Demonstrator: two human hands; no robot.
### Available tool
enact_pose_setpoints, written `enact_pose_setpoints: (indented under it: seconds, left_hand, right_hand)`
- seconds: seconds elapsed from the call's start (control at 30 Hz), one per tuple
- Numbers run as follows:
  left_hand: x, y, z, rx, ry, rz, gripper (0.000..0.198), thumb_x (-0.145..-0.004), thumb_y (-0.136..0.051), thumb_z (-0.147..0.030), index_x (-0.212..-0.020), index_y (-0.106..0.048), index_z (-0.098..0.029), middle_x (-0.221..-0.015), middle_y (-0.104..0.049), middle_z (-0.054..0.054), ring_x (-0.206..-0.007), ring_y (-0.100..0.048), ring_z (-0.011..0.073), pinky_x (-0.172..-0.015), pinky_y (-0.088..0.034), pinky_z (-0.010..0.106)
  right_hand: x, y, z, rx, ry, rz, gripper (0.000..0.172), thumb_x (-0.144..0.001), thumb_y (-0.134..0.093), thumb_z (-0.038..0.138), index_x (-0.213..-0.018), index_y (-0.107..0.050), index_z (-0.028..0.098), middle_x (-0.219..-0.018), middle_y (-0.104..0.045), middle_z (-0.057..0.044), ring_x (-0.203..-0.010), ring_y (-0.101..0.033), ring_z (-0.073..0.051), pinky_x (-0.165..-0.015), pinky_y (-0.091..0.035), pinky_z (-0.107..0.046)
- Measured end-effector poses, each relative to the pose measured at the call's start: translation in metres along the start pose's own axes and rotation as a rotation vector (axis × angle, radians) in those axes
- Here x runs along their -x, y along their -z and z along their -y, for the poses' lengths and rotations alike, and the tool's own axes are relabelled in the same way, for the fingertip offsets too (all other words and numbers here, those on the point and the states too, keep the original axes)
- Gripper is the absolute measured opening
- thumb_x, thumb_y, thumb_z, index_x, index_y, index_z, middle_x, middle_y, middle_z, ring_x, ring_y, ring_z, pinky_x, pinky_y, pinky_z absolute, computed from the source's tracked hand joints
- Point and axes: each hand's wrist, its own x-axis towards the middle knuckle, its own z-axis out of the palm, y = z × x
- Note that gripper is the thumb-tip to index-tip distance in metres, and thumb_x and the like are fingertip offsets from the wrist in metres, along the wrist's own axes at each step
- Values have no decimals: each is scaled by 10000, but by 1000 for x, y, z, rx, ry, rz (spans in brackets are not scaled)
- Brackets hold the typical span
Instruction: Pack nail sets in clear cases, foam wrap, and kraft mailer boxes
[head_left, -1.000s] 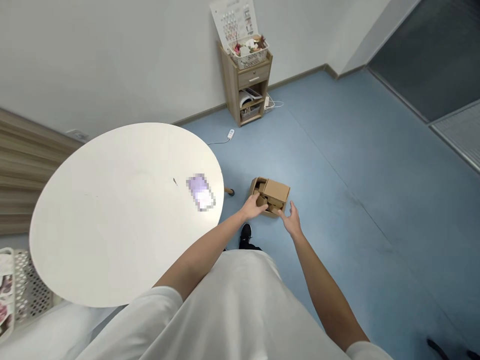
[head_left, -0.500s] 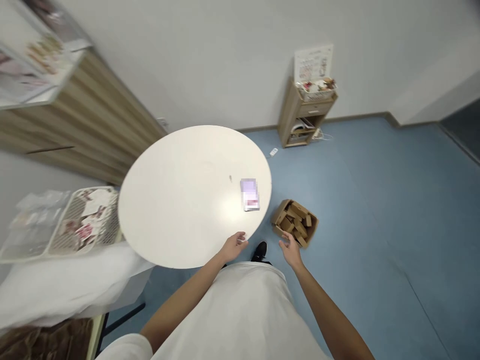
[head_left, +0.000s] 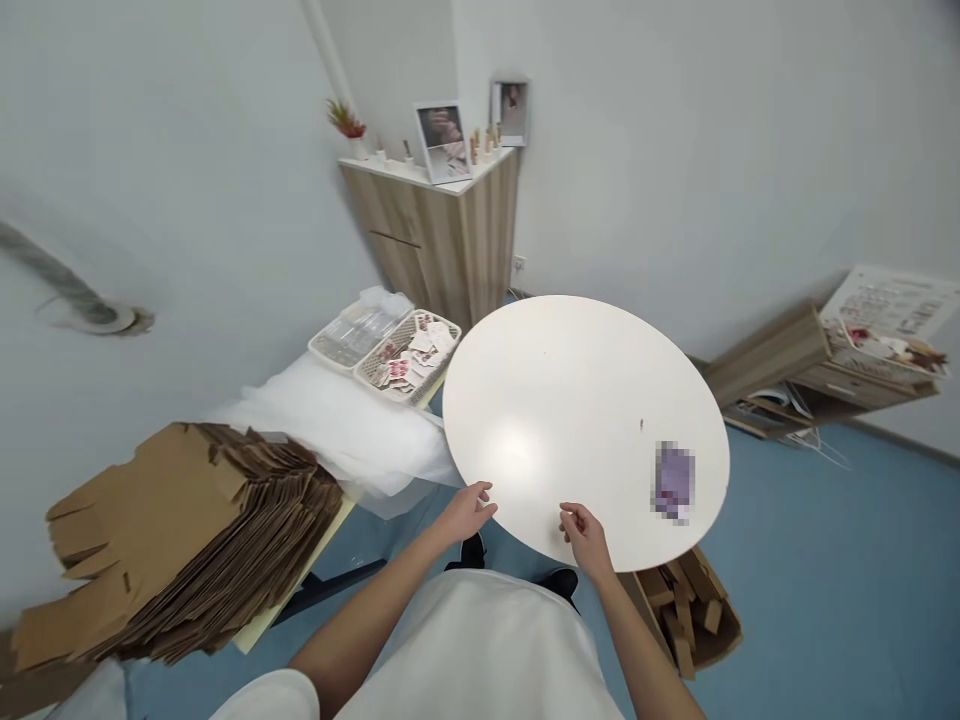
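My left hand (head_left: 465, 513) hovers at the near left edge of the round white table (head_left: 555, 400), empty, with its fingers apart. Over the table's near edge, my right hand (head_left: 586, 540) is loosely curled, fingers parted and holding nothing. A blurred-out purple rectangular item (head_left: 673, 482) lies on the right part of the tabletop, apart from both hands. A tiny dark object (head_left: 641, 425) sits just beyond it.
Flat cardboard boxes (head_left: 172, 530) are stacked at left, beside white sheeting (head_left: 352, 425) and two baskets (head_left: 409, 358), one holding printed cards. A carton (head_left: 705, 605) of small boxes stands on the floor at right. A cabinet (head_left: 442, 240) and small shelf unit (head_left: 772, 365) stand behind.
My view has swung left, bringing the cardboard stack into sight. My right hand has come from above the carton to the table's edge. Both hands remain empty.
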Motion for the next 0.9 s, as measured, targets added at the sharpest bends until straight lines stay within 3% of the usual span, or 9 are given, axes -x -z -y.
enact_pose_setpoints:
  seconds: [0.17, 0.37, 0.57, 0.77, 0.9]
  left_hand:
    - [23, 49, 34, 30, 112, -44, 593, -729, -445, -551, -1197, -470, -189, -1046, -574, 96, -861, -561, 223, -680, -429, 299]
    - [43, 71, 53, 10, 260, -29, 625, -654, -520, -571, -1163, -500, -209, -1065, -593, 105, -967, -554, 285, -759, -428, 346]
    - [42, 78, 49, -69, 238, -54, 618, -583, -617, -510, -1117, -539, -209, -1223, -520, 131, -1138, -449, 343, -910, -344, 424]
    - [30, 95, 36, -56, 238, -154, 625, -608, -595, -527, -1140, -531, -205, -1157, -569, 124, -1055, -519, 329, -863, -381, 402]
    - [21, 117, 37, -53, 175, -218, 606, -645, -581, -490, -1165, -515, -187, -1092, -602, 119, -1015, -547, 295, -841, -396, 352]
  right_hand:
    - [-22, -50, 35, 155, 91, 173, 359, -685, -509, 513, -857, -623, 219, -559, -474, 21, -555, -480, -153, -569, -424, -298]
    - [-45, -68, 58, 301, 129, 289, 325, -681, -490, 486, -833, -629, 235, -495, -405, 47, -499, -432, -146, -526, -388, -282]
    - [-73, -74, 56, 279, 165, 352, 304, -678, -500, 462, -818, -629, 225, -554, -459, 28, -542, -460, -152, -557, -401, -288]
    - [-95, -92, 64, 269, 144, 467, 303, -698, -490, 442, -860, -621, 223, -599, -486, 18, -581, -464, -155, -592, -407, -292]
    - [-111, -111, 74, 281, 150, 538, 319, -695, -509, 435, -884, -621, 203, -615, -492, 15, -581, -456, -143, -599, -405, -289]
